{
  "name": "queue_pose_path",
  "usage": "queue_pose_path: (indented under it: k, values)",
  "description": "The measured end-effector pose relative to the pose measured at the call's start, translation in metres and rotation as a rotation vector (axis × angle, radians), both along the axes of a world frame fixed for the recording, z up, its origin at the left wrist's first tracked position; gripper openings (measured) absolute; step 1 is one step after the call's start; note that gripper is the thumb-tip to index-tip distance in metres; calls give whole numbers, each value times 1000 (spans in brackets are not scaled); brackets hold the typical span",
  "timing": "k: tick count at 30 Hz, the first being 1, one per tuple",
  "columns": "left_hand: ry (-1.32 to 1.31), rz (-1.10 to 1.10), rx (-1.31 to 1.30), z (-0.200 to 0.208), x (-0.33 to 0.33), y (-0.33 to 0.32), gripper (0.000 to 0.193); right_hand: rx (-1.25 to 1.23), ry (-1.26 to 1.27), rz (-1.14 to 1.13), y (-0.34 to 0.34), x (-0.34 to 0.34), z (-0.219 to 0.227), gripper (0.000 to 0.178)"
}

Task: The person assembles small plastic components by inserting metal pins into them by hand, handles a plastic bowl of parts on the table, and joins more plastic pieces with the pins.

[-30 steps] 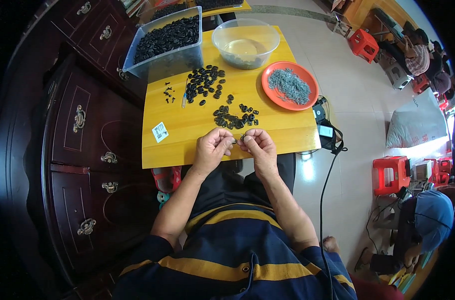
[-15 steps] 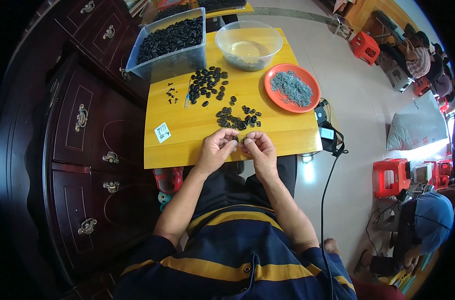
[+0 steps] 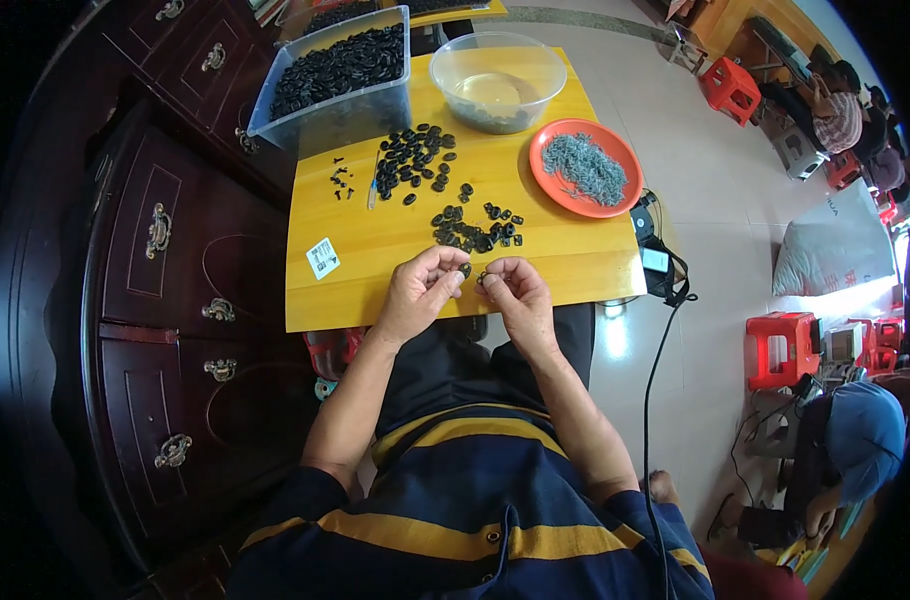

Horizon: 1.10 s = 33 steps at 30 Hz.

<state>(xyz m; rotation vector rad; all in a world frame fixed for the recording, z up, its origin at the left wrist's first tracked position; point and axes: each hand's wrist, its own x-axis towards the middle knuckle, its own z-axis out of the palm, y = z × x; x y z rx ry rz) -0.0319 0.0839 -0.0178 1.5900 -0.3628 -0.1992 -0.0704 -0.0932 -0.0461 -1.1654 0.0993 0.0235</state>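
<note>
Above the near edge of the yellow table (image 3: 375,290), my left hand (image 3: 420,292) pinches a small black oval piece (image 3: 465,270) between thumb and fingers. Close to its right, my right hand (image 3: 520,300) is closed on a tiny dark piece (image 3: 483,278), mostly covered by the fingertips. A small gap separates the two hands. Just beyond them lies a loose group of small black pieces (image 3: 460,232). Farther back is a spread of black oval pieces (image 3: 412,155). A thin pointed tool (image 3: 373,190) with a bluish part rests left of these ovals.
A clear bin (image 3: 355,118) heaped with black pieces stands back left, beside a clear round bowl (image 3: 498,85). At right, an orange-red plate (image 3: 542,180) holds thin grey metal pieces. Dark drawers (image 3: 175,300) flank the table; a black cable (image 3: 647,400) hangs at its right.
My hands have drawn slightly apart, the left one shifting left, so the black oval piece in it shows more clearly. The whole view has shifted a little.
</note>
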Motion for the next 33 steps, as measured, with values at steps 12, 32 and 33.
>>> queue_pose_path:
  k: [12, 32, 33]
  values:
    - [-65, -17, 44, -2, 1, -1, 21, -50, 39, 4, 1, -2, 2, 12]
    - [-135, -81, 168, 12, -1, -4, 18, -42, 143, 79, 0, -2, 12, 20]
    - [-166, -97, 183, 12, 0, -3, 20, -42, 143, 80, 0, -2, 13, 20]
